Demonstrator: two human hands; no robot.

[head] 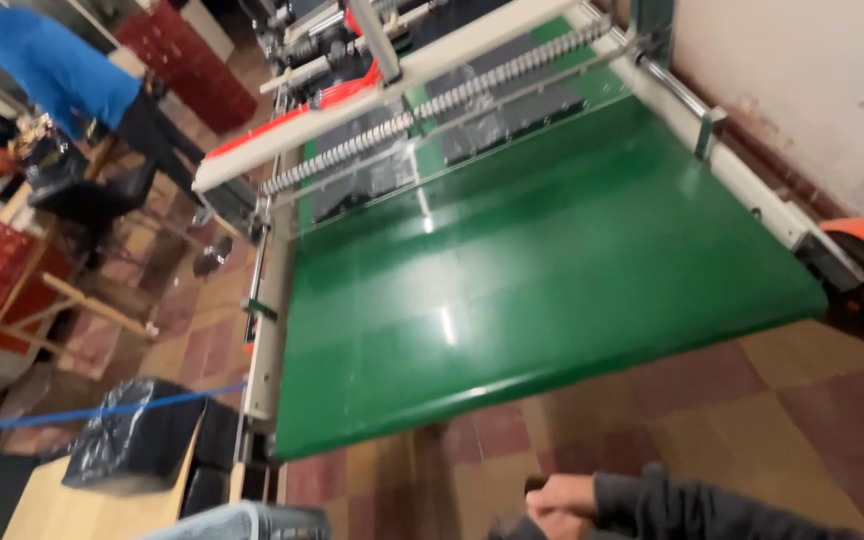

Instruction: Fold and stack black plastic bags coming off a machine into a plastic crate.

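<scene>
looking down at a wide green conveyor belt (552, 270) that is taking most of the view, its near edge hanging over a chequered tile floor (752, 420). showing one hand (557, 497) at the bottom edge, in a dark sleeve (692, 510), curled into a fist around something small and dark; impossible to tell what it is, or which hand this is. staying just below the belt's near edge, not touching it. lying at the far end of the belt, dark flat sheets (472, 130) under a white bar with a spiral roller (432, 105). standing far left, another person in a blue top (57, 65). resting bottom left, a black wrapped bundle (137, 440).
</scene>
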